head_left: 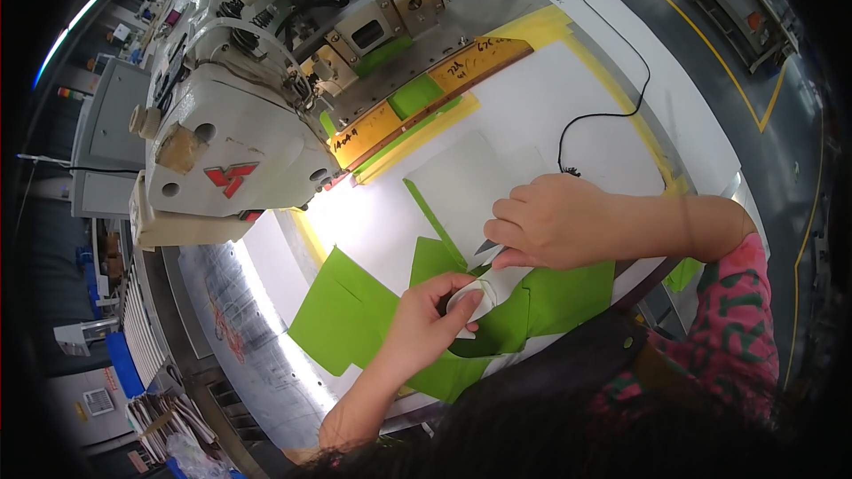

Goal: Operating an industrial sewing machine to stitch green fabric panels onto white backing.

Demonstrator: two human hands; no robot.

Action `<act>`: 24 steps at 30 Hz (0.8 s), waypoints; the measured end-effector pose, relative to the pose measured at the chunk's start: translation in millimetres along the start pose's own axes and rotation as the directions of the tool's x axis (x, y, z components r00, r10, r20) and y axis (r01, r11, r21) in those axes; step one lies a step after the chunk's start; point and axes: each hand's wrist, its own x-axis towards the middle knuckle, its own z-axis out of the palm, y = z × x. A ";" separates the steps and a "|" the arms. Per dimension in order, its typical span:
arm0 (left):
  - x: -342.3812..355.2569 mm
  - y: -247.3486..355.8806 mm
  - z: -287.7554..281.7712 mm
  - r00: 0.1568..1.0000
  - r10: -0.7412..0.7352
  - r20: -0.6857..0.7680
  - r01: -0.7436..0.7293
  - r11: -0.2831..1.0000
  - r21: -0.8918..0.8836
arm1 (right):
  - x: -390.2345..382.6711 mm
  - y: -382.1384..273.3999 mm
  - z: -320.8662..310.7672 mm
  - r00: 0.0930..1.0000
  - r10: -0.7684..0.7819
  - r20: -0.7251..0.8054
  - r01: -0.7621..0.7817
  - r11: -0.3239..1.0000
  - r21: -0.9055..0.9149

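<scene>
Grey workshop floor [706, 40] marked with yellow lines runs along the right, while a pale grey sewing machine [231, 137] with a red emblem fills the upper left. At the lower left sits a pile of thin, paper-like sheets [164, 417] beside a crumpled clear plastic bag [193, 457]; whatever the bag holds is too small to tell.

Yellow tape [621, 93] borders the white work surface [532, 115] on its right side, and a long yellow-orange bar [470, 68] edges it near the machine. White stretches show between that bar and the hands, crossed at the right by a thin black cord [612, 114]. Bright green flat pieces [342, 315] lie around and below the hands, partly overlapping.

The left hand [424, 324] reaches up from the lower edge, thumb and fingers closed around a round white roll-like piece [485, 289] above the green. The right hand [559, 222], its forearm coming from the right, pinches a small grey pointed tool [485, 247] just beside that piece.
</scene>
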 end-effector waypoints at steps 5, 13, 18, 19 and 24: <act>-6.0 1.3 -0.9 1.000 -0.017 -0.008 0.017 1.000 0.013 | 13.4 1.5 12.7 0.970 -0.239 -0.037 0.229 0.958 -0.174; -12.3 10.8 0.6 0.996 -0.093 -0.013 0.094 0.988 0.120 | 27.7 -2.9 24.7 0.935 -0.354 0.036 0.355 0.926 -0.131; -20.5 5.8 3.5 0.979 0.148 -0.143 -0.154 0.987 -0.034 | 16.4 3.2 11.8 0.994 0.023 -0.109 -0.024 1.000 -0.010; -19.6 6.3 5.5 0.910 0.312 -0.272 -0.343 0.936 -0.075 | 11.2 -1.0 -1.0 0.947 0.299 -0.119 -0.250 0.916 0.315; -1.3 4.3 27.7 0.787 0.386 -0.481 -0.533 0.818 -0.215 | -6.3 -30.9 -19.7 0.835 0.532 0.144 -0.386 0.379 0.841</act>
